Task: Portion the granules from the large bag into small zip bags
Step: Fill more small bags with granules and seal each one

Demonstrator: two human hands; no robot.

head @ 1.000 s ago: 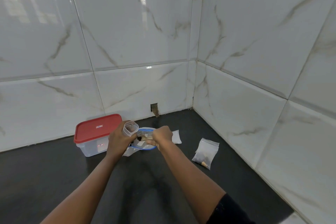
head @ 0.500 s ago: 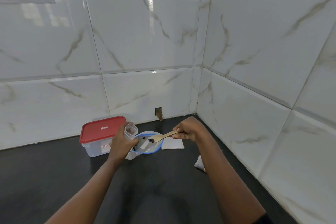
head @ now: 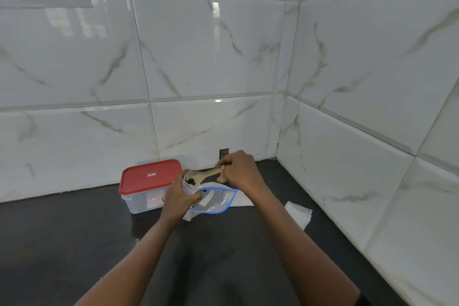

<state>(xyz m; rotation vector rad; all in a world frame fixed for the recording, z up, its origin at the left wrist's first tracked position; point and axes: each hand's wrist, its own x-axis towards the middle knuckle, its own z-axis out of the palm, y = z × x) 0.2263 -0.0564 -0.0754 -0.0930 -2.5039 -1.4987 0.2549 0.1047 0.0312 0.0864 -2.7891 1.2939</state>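
Note:
My left hand (head: 179, 198) grips a small clear zip bag (head: 188, 184), holding its mouth open and upright. My right hand (head: 239, 169) pinches the handle of a small wooden spoon (head: 205, 174). The spoon's bowl is at the small bag's mouth with a few dark granules on it. Just below lies the large bag (head: 214, 200), its blue-rimmed mouth open towards me on the dark counter (head: 74, 243).
A clear box with a red lid (head: 150, 178) stands left of my hands against the tiled wall. Flat small zip bags (head: 244, 200) lie behind the large bag. Another small bag (head: 299, 213) lies to the right near the side wall.
My right hand lifted the spoon out of the large bag and carried it left to the mouth of the small bag. My left hand kept hold of the small bag.

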